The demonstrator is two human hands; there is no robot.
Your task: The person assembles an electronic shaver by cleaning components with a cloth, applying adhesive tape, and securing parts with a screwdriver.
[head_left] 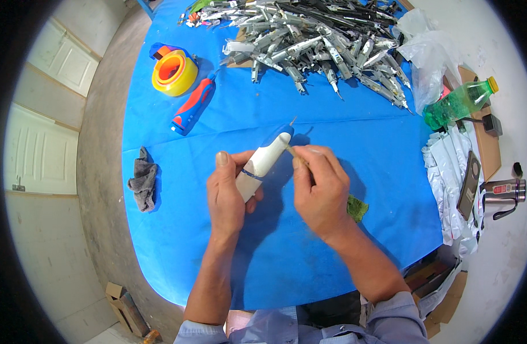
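A white and blue electric toothbrush handle point(269, 155) is tilted up and to the right, its thin metal shaft pointing away from me. My left hand point(228, 192) is wrapped round its lower half, thumb raised along the side. In my right hand point(323, 186), thumb and fingers pinch a thin tan stick-like tool point(300, 157); its tip meets the handle's side near the top. The rest of that tool is hidden in my fingers. Partly behind my right wrist lies a green scouring pad point(357, 207).
Farther left on the blue tablecloth point(177, 252) lie a red and blue toothbrush handle point(191, 109), a yellow tape roll point(174, 73) and a grey cloth point(143, 180). A pile of grey toothbrush innards point(321, 46) covers the back. A green bottle point(458, 103) and silvery bags point(447, 172) line the right.
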